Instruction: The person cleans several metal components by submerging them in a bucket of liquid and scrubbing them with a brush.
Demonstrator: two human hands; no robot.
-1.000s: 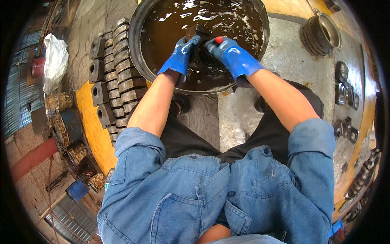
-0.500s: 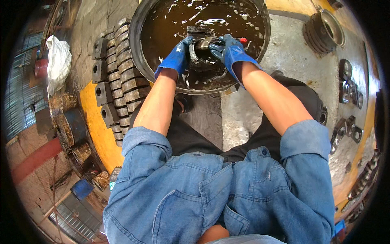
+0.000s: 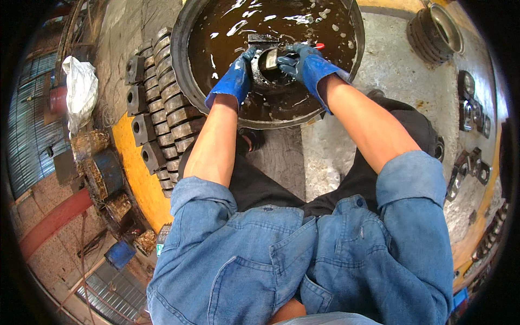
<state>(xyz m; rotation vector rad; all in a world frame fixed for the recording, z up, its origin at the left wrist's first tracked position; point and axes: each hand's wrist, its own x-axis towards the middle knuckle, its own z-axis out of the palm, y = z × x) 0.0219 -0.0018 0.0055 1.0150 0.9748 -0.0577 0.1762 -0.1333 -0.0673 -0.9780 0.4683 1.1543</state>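
Observation:
Both my hands wear blue rubber gloves and are over a round black tub of brown liquid. My left hand is closed on the left side of a dark, wet metal block with a round bore. Closed too, my right hand grips what looks like a brush, its pale flat band at the bore. The brush's red handle end sticks out beyond my glove. The lower part of the block is hard to make out against the liquid.
Stacked metal rings and bored blocks line the left of the tub. A ribbed metal cylinder stands at the far right, with shiny metal parts nearer. A white sack is at far left.
The view has shifted slightly. My right hand and the brush have turned a little, so the pale band now stands more upright in the bore and less red handle shows.

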